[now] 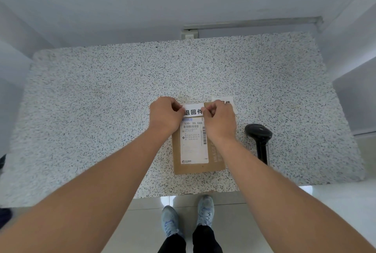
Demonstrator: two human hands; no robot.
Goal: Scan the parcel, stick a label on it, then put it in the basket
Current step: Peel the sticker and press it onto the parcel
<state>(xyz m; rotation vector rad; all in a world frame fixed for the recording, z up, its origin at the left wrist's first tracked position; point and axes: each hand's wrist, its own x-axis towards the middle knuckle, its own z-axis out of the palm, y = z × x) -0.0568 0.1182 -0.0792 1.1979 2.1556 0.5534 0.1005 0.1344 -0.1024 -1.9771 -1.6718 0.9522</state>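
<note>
1. Parcel [198,151] lies flat on the worktop [101,100], scanner [259,136] just beside it at my right.
2. My left hand [165,114] and right hand [218,118] each pinch 1 end of the label [193,111] over the parcel's far edge.
3. I judge: keep it taut, clear of the shipping slip [194,143], lower 1 end, then smooth across.
4. Basket not in view.

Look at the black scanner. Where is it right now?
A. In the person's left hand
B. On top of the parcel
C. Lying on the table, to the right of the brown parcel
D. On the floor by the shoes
C: the scanner lies on the speckled table right of the parcel, while the left hand and right hand both hold a white label.
</note>
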